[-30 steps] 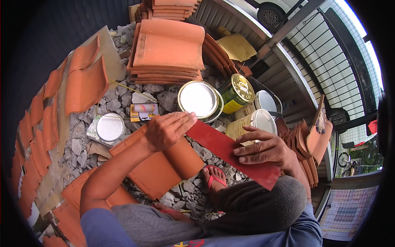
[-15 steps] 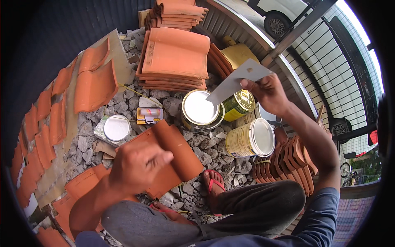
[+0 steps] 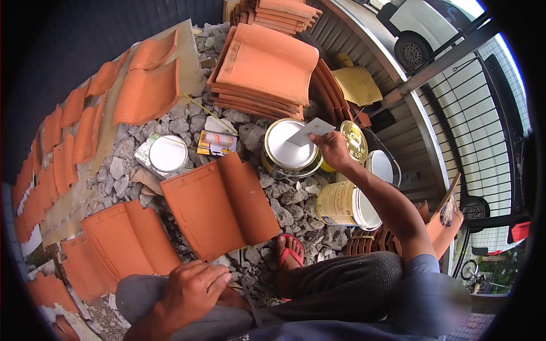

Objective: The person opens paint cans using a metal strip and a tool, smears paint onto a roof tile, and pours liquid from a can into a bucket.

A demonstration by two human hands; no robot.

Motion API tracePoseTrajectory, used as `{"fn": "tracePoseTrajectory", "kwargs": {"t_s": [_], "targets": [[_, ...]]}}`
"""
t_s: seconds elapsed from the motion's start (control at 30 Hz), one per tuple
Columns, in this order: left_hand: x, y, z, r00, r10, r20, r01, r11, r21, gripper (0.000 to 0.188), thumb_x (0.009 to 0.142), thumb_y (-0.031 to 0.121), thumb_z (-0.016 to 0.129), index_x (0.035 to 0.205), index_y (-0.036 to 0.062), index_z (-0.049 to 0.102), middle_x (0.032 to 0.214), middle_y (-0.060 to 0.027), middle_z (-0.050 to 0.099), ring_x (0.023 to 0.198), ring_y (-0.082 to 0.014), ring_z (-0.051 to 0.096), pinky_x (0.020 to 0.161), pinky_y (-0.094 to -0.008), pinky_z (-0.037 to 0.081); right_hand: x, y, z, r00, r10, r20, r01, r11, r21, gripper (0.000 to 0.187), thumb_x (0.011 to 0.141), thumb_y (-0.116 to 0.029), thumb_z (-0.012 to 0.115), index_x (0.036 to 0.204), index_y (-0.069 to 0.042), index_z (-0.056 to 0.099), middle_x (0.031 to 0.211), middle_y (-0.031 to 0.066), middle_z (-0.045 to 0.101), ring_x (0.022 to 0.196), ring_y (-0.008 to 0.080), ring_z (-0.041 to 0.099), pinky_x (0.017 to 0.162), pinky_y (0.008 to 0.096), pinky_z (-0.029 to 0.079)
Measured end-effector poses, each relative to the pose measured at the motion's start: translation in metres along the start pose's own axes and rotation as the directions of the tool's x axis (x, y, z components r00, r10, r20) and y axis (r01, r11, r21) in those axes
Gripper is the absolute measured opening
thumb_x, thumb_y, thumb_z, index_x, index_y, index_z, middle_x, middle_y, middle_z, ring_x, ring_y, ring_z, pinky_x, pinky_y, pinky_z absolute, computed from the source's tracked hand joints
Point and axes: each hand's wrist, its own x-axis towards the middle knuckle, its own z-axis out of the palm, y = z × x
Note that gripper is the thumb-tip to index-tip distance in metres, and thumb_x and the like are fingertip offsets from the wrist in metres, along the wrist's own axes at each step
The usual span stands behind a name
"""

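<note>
My right hand (image 3: pixel 333 149) pinches a thin, flat grey-white sheet (image 3: pixel 310 132) with a small hole near its held end. The sheet's far end reaches over the white contents of an open paint can (image 3: pixel 287 149); I cannot tell how deep it dips. Low over my lap, my left hand (image 3: pixel 193 290) is closed with its fingers curled in, and what it holds, if anything, is hidden. Between it and the can, a curved orange roof tile (image 3: pixel 219 207) lies on the rubble. Further left sits a smaller open tub (image 3: pixel 168 153) filled with white.
Stacked roof tiles (image 3: pixel 264 65) stand behind the can, and rows of overlapping tiles (image 3: pixel 148 91) lie at left. A gold-lidded can (image 3: pixel 354 141) and a tipped cream bucket (image 3: pixel 341 202) stand at right. Rough grey rubble (image 3: pixel 290 199) covers the ground. Metal fencing (image 3: pixel 426 125) runs along the right.
My right hand has moved down and left, bringing the sheet over the can's mouth. My left hand has dropped toward my lap, uncovering the tile. The view has shifted.
</note>
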Motion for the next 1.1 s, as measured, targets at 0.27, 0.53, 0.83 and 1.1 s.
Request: {"fn": "tracePoseTrajectory", "kwargs": {"t_s": [0.27, 0.53, 0.83, 1.1], "targets": [[0.005, 0.009, -0.001, 0.988, 0.092, 0.124, -0.102, 0.992, 0.079, 0.013, 0.089, 0.012, 0.079, 0.098, 0.0028, 0.076, 0.079, -0.0111, 0.072, 0.071, -0.0286, 0.069, 0.069, -0.0418, 0.057, 0.004, -0.076, -0.039, 0.983, -0.111, -0.148, 0.139, 0.972, 0.19, 0.02, 0.106, -0.017, 0.071, 0.113, 0.002, 0.072, 0.104, 0.0019, 0.076, 0.095, 0.0095, 0.065, 0.092, 0.0279, 0.05], [0.013, 0.019, -0.011, 0.968, 0.047, 0.245, -0.083, 0.987, 0.139, 0.02, 0.089, 0.015, 0.08, 0.105, 0.0037, 0.076, 0.087, -0.0088, 0.071, 0.08, -0.0261, 0.069, 0.074, -0.0398, 0.056, 0.024, -0.068, -0.033, 0.894, -0.441, -0.082, 0.418, 0.886, -0.201, 0.017, 0.101, -0.015, 0.073, 0.106, 0.001, 0.074, 0.088, 0.012, 0.072, 0.079, 0.02, 0.069, 0.071, 0.0355, 0.053], [0.004, 0.022, -0.014, 0.942, 0.025, 0.334, -0.097, 0.975, 0.202, 0.024, 0.092, 0.02, 0.077, 0.11, 0.0038, 0.076, 0.092, -0.0074, 0.072, 0.09, -0.025, 0.068, 0.08, -0.0402, 0.056, 0.031, 0.024, 0.017, 0.998, -0.022, -0.052, 0.015, 0.992, -0.123, 0.021, 0.101, -0.016, 0.072, 0.12, -0.006, 0.076, 0.096, 0.0173, 0.075, 0.084, 0.0239, 0.072, 0.078, 0.0357, 0.055], [0.008, 0.018, -0.013, 0.929, 0.083, 0.361, -0.14, 0.981, 0.133, 0.025, 0.094, 0.019, 0.077, 0.114, 0.0041, 0.074, 0.096, -0.008, 0.073, 0.09, -0.0246, 0.07, 0.083, -0.0388, 0.057, 0.035, -0.034, -0.039, 0.984, -0.095, -0.15, 0.137, 0.942, 0.307, 0.02, 0.106, -0.018, 0.07, 0.115, 0.0, 0.072, 0.104, 0.0001, 0.076, 0.094, 0.008, 0.065, 0.089, 0.027, 0.051]]}}
